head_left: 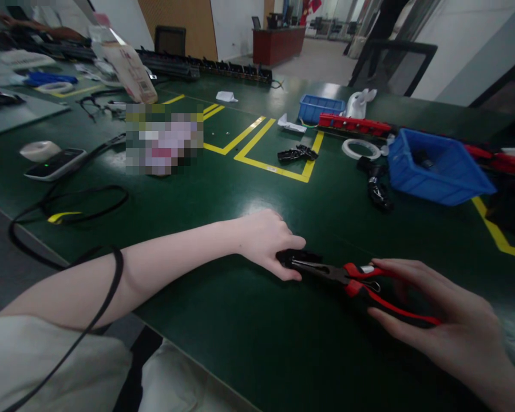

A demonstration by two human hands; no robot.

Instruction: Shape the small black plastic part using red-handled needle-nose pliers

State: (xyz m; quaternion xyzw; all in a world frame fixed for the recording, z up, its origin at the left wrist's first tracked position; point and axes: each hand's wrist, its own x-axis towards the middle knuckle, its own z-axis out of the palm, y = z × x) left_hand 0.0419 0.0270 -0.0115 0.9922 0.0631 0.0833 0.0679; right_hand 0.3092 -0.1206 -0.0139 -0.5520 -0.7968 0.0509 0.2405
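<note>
My right hand [438,320] grips the red and black handles of a pair of long-nose pliers [360,280] low over the green table [223,320]. The pliers' jaws point left and meet a small black part [298,257]. My left hand [266,243] pinches that black part between thumb and fingers, knuckles up, resting on the table. A black cable [115,274] loops round my left forearm.
A blue bin [438,169] sits at the right, with black parts [375,186] beside it and a white tape ring [360,149]. Farther back are a smaller blue bin [320,107], red strips [354,123] and black pieces [296,153] inside yellow floor-tape lines. A phone-like device [55,163] lies at the left.
</note>
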